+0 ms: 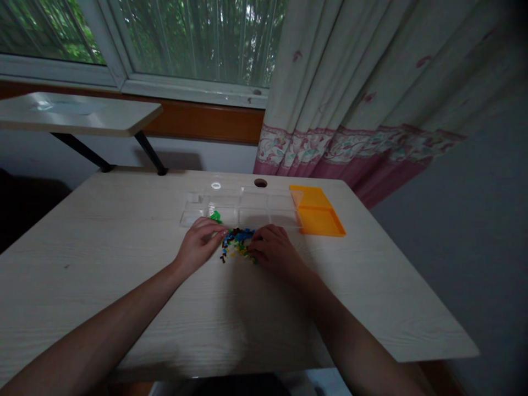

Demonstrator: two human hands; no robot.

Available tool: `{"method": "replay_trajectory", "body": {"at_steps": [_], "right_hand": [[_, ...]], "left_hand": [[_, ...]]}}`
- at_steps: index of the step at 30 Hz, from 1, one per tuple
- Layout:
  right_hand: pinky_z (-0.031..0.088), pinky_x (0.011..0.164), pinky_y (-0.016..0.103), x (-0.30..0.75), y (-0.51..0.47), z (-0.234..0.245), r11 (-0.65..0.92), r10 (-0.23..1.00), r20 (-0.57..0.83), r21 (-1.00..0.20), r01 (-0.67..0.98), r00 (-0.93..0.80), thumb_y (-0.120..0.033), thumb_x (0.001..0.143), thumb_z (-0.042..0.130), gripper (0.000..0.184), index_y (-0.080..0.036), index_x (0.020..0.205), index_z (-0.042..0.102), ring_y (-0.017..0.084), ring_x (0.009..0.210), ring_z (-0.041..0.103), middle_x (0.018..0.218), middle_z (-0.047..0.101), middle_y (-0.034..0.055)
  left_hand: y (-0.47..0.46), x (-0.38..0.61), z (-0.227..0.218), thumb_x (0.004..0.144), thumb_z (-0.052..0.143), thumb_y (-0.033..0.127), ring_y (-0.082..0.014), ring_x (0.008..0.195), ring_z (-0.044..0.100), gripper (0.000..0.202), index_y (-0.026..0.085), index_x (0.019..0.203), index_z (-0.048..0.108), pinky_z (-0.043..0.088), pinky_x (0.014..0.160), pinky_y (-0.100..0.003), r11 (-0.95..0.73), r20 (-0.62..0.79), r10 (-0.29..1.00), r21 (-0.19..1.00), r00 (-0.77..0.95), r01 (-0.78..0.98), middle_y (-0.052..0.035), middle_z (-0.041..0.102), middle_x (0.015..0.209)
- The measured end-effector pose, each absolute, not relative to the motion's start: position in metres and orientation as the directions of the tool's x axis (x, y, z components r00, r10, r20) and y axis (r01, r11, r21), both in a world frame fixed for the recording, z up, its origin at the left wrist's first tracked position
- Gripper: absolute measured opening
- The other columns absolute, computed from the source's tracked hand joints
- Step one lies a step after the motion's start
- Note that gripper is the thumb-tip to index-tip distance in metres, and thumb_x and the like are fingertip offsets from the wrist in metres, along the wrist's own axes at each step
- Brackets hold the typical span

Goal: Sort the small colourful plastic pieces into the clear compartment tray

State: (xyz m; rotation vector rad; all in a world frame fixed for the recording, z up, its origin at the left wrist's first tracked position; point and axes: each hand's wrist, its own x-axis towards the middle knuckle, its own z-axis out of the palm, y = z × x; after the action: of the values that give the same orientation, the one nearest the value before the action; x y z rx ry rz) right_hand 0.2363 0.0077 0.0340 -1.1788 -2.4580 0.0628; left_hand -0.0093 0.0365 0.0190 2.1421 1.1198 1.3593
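A small pile of mixed blue, brown, yellow and green pieces, likely tiny building bricks (239, 236), lies on the table. At its left edge is my left hand (201, 242), thumb and fingertips drawn together in a pinch; whatever is between them is too small to make out. My right hand (274, 247) rests at the pile's right side with fingers curled down into the pieces, its fingertips partly hidden. Just beyond the hands sits a clear divided plastic box (253, 217). Green pieces (215, 216) are in one of its front left compartments.
An orange tray or lid (319, 212) lies at the box's right end. Behind the box are a round cable hole (260, 182) and a clear round item (216, 186). A raised shelf (82, 115) on black legs stands at the back left; a curtain (330, 110) hangs behind.
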Motion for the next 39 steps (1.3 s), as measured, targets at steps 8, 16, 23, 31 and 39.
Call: {"method": "replay_trajectory", "body": {"at_steps": [8, 16, 23, 31, 39], "right_hand": [[0.037, 0.088, 0.037, 0.235, 0.006, 0.035, 0.638, 0.753, 0.36, -0.195, 0.745, -0.551, -0.024, 0.082, 0.074, 0.007, -0.025, 0.088, 0.073, 0.021, 0.1, 0.053, 0.097, 0.066, 0.0032], [0.037, 0.089, 0.037, 0.235, 0.008, 0.03, 0.645, 0.749, 0.36, -0.201, 0.737, -0.557, -0.025, 0.084, 0.072, 0.005, -0.025, 0.088, 0.073, 0.021, 0.1, 0.053, 0.098, 0.066, 0.0037], [0.038, 0.088, 0.036, 0.236, 0.009, 0.028, 0.637, 0.756, 0.365, -0.222, 0.738, -0.543, -0.026, 0.083, 0.072, 0.007, -0.025, 0.09, 0.073, 0.021, 0.1, 0.053, 0.099, 0.067, 0.0037], [0.039, 0.088, 0.036, 0.235, 0.009, 0.028, 0.648, 0.748, 0.392, -0.257, 0.717, -0.535, -0.024, 0.084, 0.071, 0.005, -0.024, 0.088, 0.074, 0.02, 0.098, 0.054, 0.096, 0.068, 0.0039], [0.039, 0.089, 0.037, 0.237, 0.013, 0.024, 0.61, 0.767, 0.474, -0.329, 0.721, -0.433, -0.024, 0.087, 0.068, 0.008, -0.024, 0.089, 0.076, 0.02, 0.095, 0.056, 0.094, 0.069, 0.005]], "left_hand": [[0.037, -0.01, 0.019, 0.087, 0.066, 0.037, -0.0181, 0.082, 0.062, 0.017, 0.025, 0.089, 0.077, 0.05, 0.078, -0.032, -0.615, 0.579, 0.783, 0.669, 0.226, 0.418, -0.0047, 0.072, 0.083], [0.038, -0.01, 0.018, 0.087, 0.066, 0.039, -0.0183, 0.083, 0.062, 0.018, 0.025, 0.088, 0.077, 0.05, 0.08, -0.033, -0.608, 0.576, 0.788, 0.673, 0.217, 0.42, -0.005, 0.071, 0.083], [0.039, -0.01, 0.015, 0.087, 0.066, 0.037, -0.0175, 0.08, 0.062, 0.016, 0.025, 0.087, 0.077, 0.05, 0.077, -0.032, -0.623, 0.598, 0.775, 0.664, 0.207, 0.414, -0.0043, 0.071, 0.082], [0.039, -0.011, 0.015, 0.087, 0.066, 0.034, -0.0177, 0.083, 0.062, 0.014, 0.025, 0.09, 0.076, 0.049, 0.079, -0.032, -0.623, 0.586, 0.777, 0.665, 0.229, 0.413, -0.0039, 0.07, 0.083], [0.043, -0.016, 0.017, 0.087, 0.067, 0.033, -0.019, 0.088, 0.06, 0.011, 0.026, 0.089, 0.075, 0.045, 0.085, -0.035, -0.588, 0.614, 0.777, 0.63, 0.138, 0.507, -0.0027, 0.072, 0.087]]}}
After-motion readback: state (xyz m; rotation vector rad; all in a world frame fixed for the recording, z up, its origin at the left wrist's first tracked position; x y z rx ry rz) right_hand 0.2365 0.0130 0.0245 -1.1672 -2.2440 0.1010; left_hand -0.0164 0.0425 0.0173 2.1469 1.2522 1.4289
